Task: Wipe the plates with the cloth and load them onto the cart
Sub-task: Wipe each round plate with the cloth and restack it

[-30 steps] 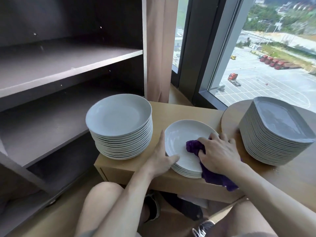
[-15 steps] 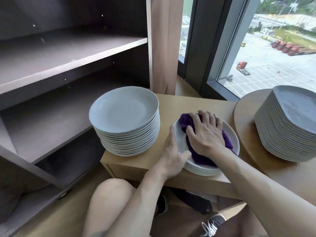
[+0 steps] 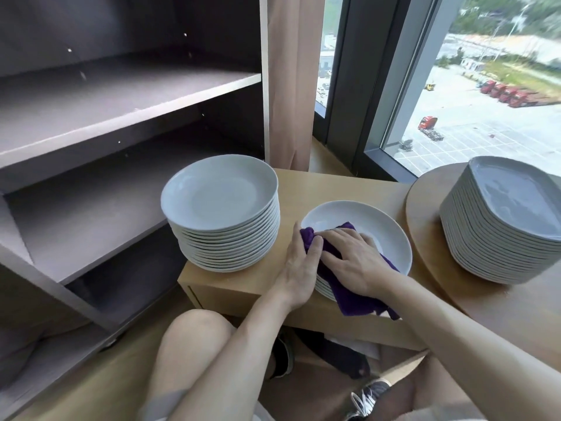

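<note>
On top plate (image 3: 379,226), cloth (image 3: 355,299) slid toward left hand (image 3: 299,268).

A crumpled purple cloth (image 3: 349,287) lies across the white top plate (image 3: 382,226) of a short stack (image 3: 324,288), trailing over its rim at 6 o'clock. A tall stack of round white plates (image 3: 224,214) stands at its 9 o'clock, a stack of rounded-square plates (image 3: 501,232) at 3 o'clock, and the grey shelved cart (image 3: 121,95) at 10 o'clock.
</note>
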A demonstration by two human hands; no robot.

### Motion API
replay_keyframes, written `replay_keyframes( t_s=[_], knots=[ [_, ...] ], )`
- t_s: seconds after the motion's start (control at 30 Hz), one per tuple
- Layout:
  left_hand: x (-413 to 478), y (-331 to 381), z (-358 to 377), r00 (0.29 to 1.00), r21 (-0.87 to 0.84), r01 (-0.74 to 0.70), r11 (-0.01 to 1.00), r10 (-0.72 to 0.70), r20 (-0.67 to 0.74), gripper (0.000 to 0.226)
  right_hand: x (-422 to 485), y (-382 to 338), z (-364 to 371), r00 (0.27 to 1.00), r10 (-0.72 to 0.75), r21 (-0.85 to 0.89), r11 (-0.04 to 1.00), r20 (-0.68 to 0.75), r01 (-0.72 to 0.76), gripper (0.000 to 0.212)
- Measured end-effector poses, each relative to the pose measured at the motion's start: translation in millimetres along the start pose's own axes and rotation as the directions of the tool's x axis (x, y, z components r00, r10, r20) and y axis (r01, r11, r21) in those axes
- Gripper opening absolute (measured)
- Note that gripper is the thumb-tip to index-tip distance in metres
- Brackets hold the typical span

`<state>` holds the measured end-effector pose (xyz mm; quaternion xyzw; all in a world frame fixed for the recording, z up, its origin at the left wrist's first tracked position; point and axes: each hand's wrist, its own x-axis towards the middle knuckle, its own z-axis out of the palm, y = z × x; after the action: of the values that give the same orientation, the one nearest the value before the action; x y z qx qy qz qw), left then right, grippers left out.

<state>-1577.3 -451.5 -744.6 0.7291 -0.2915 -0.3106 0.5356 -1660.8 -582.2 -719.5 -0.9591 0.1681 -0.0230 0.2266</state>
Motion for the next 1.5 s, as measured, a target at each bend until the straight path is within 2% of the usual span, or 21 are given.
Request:
replay_keyframes(
  t_s=[0.1,0.2,0.27,0.37,0.47,0.53,0.6,0.73,0.93,1.0,1.1,1.2,1.33,1.4,1.47,1.5],
  knots=[
    [3,-4,0,1.000,0.033,0.008,0.999,-0.008,-0.006,0.081,-11,3,-5,0.999,-0.040,-0.034,0.999,0.011,0.040,0.036],
    [5,-7,0,1.000,0.070,-0.009,0.998,0.008,0.006,0.080,-18,4,-9,0.998,-0.059,-0.078,0.995,-0.005,0.059,0.050],
    [5,-8,-2,0.999,0.068,-0.052,0.996,0.052,0.010,0.076,-20,7,-10,0.999,-0.042,-0.133,0.990,-0.032,0.038,0.051],
    [7,-10,-1,0.998,0.097,-0.068,0.993,0.068,-0.001,0.078,-21,13,-12,0.988,0.068,-0.292,0.950,-0.139,-0.107,0.029],
    [8,-11,1,0.999,0.103,-0.045,0.994,0.045,0.007,0.082,-15,19,-16,0.953,0.188,-0.351,0.898,-0.237,-0.265,0.011],
    [7,-10,3,1.000,0.106,-0.025,0.994,0.026,0.001,0.082,-6,22,-15,0.934,0.229,-0.385,0.864,-0.273,-0.324,0.015],
    [5,-9,4,1.000,0.088,-0.023,0.996,0.025,-0.014,0.080,4,24,-11,0.923,0.234,-0.418,0.838,-0.304,-0.350,0.028],
    [5,-6,8,0.999,0.043,-0.023,0.999,0.025,-0.044,0.077,24,24,-6,0.925,0.210,-0.350,0.881,-0.316,-0.319,0.054],
    [6,-7,8,0.998,0.005,-0.025,1.000,0.026,-0.057,0.080,50,12,7,0.892,0.253,-0.263,0.894,-0.375,-0.364,0.045],
    [5,-5,6,0.998,-0.022,-0.033,0.999,0.031,-0.053,0.081,52,-1,11,0.894,0.266,-0.242,0.899,-0.360,-0.365,0.042],
    [4,-1,4,0.996,-0.065,-0.069,0.996,0.065,-0.061,0.076,46,-22,25,0.934,0.199,-0.270,0.921,-0.297,-0.282,0.031],
    [2,3,4,0.998,-0.087,-0.044,0.995,0.040,-0.054,0.090,35,-27,24,0.966,0.155,-0.221,0.955,-0.205,-0.200,0.027],
    [-1,2,2,0.999,-0.094,0.008,0.995,-0.012,-0.040,0.100,11,-17,3,0.996,0.090,-0.089,0.992,0.004,-0.089,0.040],
    [-1,0,1,1.000,-0.084,0.009,0.996,-0.012,-0.025,0.090,-3,-12,-5,0.996,0.051,-0.096,0.994,0.077,-0.043,0.048],
    [-3,2,0,1.000,-0.067,-0.020,0.998,0.019,-0.021,0.067,-15,-5,-10,0.994,0.030,-0.142,0.990,0.102,-0.016,0.049],
    [-3,1,-1,0.999,-0.056,-0.029,0.998,0.028,-0.030,0.064,-19,0,-14,0.994,0.035,-0.159,0.987,0.105,-0.018,0.049]
  ],
)
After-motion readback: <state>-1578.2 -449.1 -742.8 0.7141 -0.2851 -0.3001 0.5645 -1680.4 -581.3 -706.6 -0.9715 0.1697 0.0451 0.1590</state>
